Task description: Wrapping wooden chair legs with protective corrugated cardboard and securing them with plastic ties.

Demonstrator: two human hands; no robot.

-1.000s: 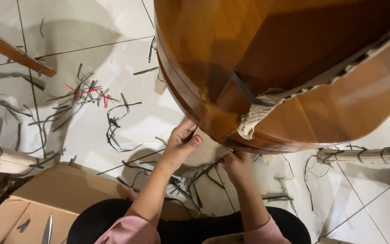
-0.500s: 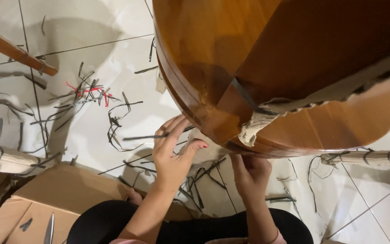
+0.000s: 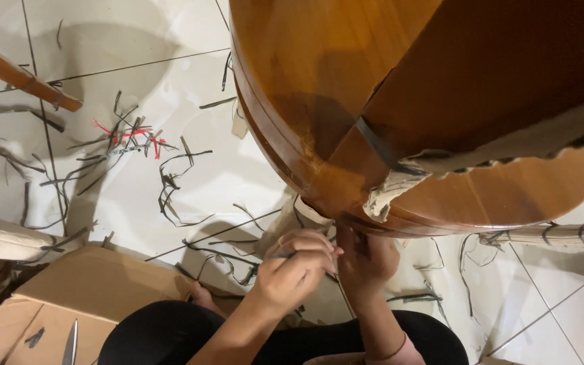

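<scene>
Nearest you, on the tiled floor (image 3: 190,182) just in front of your knees, your left hand (image 3: 293,267) is now curling into a pinch: where half a second ago its fingers were spread open above the scraps, they are closing together on a thin dark strap (image 3: 280,255) that is running across the knuckles. Beside it and touching, your right hand (image 3: 368,260) is tucking up under the lower edge of the round wooden tabletop (image 3: 319,88); its fingers are bending in toward the same spot, but you cannot tell whether they are gripping anything. The flap of cardboard wrapping (image 3: 305,211) you were pressing a second ago is hanging free at that edge, so the work is shifting from the cardboard to the strap. Farther out, cut straps (image 3: 170,182) are lying scattered across the tiles, and a torn cardboard band (image 3: 400,182) is clinging to the tabletop.
</scene>
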